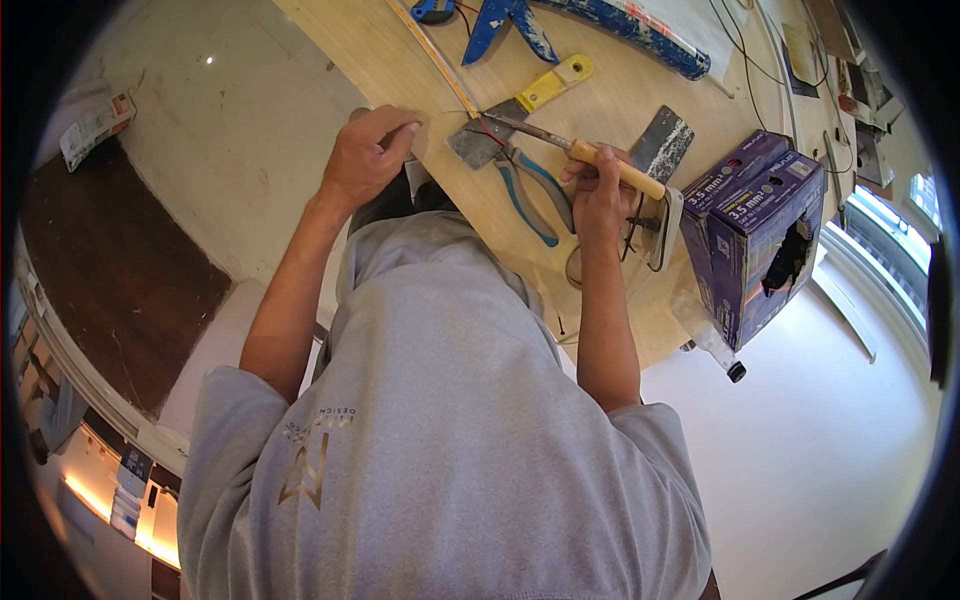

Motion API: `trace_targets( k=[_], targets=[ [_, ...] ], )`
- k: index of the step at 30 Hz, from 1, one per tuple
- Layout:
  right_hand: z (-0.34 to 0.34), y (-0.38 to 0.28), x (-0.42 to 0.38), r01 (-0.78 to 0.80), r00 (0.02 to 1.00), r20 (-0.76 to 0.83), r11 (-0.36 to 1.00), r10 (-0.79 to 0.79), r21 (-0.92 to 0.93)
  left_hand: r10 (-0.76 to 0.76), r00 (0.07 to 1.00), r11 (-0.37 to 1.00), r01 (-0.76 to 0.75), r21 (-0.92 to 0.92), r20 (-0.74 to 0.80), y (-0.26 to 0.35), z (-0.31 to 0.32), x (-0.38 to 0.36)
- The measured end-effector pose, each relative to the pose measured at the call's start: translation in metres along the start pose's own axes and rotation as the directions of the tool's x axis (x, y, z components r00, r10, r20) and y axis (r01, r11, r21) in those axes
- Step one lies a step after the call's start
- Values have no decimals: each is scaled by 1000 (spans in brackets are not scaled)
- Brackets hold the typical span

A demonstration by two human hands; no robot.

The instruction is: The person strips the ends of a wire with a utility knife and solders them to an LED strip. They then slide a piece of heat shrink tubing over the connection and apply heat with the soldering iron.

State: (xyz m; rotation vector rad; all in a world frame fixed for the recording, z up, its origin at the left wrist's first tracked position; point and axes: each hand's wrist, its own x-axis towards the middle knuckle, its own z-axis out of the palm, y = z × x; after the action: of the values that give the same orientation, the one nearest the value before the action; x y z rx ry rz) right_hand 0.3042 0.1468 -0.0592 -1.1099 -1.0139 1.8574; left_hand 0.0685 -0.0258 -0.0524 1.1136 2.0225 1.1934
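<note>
My right hand (602,200) is closed around the wooden handle of a soldering iron (622,172). Its metal shaft points left, with the tip at the end of a narrow LED strip (436,58). My left hand (366,160) is pinched, at the table's edge, on a thin solder wire (440,112) that runs toward the iron's tip. Under the tip lies a putty knife (545,88) with a yellow handle and grey blade. Teal-handled pliers (540,190) rest just below it, and a short red wire (492,130) shows near the strip's end.
Purple cable boxes (750,220) stand on the right of the wooden table (470,205). A second scraper blade (664,142) lies beside my right hand. Farther back are a blue caulking gun (630,30) and loose black cable. A clear bottle (712,345) sits by the near edge.
</note>
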Motion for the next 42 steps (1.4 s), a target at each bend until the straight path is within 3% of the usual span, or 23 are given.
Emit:
trace_targets(
  k=[13,22,25,31,34,42],
  targets=[
    [1,-1,0,1,1000,16,1000,-1,3,-4,1000,1000,4,-17,10,-3,1,-2],
    [-1,1,1,-5,1000,0,999,5,39,-101,994,995,101,8,50,11,2,-4],
    [-4,2,2,-10,1000,11,999,9,49,79,996,995,-81,-56,-43,0,12,-2],
    [-5,-1,0,-34,999,-4,998,34,45,-53,998,998,52,29,28,12,3,0],
    [-4,-2,-3,-41,999,-14,998,41,36,18,1000,999,-18,-32,-18,6,9,3],
    [-9,-1,-5,-65,997,30,998,65,7,47,998,999,-46,6,-33,0,19,3]
  ],
)
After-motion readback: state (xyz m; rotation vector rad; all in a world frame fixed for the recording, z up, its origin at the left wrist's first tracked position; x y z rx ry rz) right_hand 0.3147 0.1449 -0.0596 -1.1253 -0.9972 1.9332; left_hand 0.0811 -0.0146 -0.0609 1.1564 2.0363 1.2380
